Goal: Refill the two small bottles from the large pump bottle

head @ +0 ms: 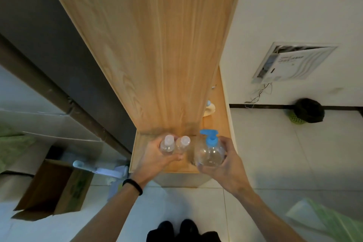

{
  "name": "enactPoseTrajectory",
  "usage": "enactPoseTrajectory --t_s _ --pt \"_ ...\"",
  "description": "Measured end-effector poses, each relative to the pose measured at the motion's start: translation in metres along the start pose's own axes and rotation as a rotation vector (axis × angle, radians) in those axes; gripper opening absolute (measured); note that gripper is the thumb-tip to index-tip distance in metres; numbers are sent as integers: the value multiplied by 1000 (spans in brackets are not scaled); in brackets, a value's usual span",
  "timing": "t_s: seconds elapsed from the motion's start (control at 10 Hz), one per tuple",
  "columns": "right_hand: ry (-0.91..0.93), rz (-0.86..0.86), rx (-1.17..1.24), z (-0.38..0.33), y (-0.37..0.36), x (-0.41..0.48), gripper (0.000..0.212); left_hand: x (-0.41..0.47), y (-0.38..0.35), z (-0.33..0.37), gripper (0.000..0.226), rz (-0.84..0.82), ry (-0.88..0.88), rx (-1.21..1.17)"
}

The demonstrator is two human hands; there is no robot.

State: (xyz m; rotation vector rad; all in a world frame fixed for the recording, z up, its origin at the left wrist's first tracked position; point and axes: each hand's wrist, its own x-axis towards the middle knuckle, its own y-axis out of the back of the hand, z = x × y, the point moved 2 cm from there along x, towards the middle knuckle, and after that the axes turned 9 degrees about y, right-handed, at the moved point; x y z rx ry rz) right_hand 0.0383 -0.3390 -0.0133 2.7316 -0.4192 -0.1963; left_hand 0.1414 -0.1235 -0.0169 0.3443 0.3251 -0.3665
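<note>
Two small clear bottles with pale caps, one on the left and one on the right, stand side by side at the near end of a wooden shelf. My left hand grips both of them from the near left side. Just to their right is the large clear pump bottle with a blue pump head. My right hand wraps around its body from the right. All three bottles are upright.
A tall wooden cabinet panel rises right behind the bottles. Another small bottle stands farther back on the shelf. An open cardboard box lies on the floor at left, a green bin with a black bag at right.
</note>
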Motion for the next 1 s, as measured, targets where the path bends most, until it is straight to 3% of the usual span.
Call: enactPoseTrajectory --t_s 0.6,0.8,0.9,1.0 --pt "46 47 -131 8 -19 17 99 18 14 -10 54 -59 24 33" --pt "30 -38 -135 10 -16 17 114 18 16 -5 63 -77 -48 110" --pt "-5 -63 -113 -3 -4 7 129 7 26 4 88 -87 -18 92" --pt "14 41 -94 -14 26 -8 103 -18 37 -7 87 2 9 39"
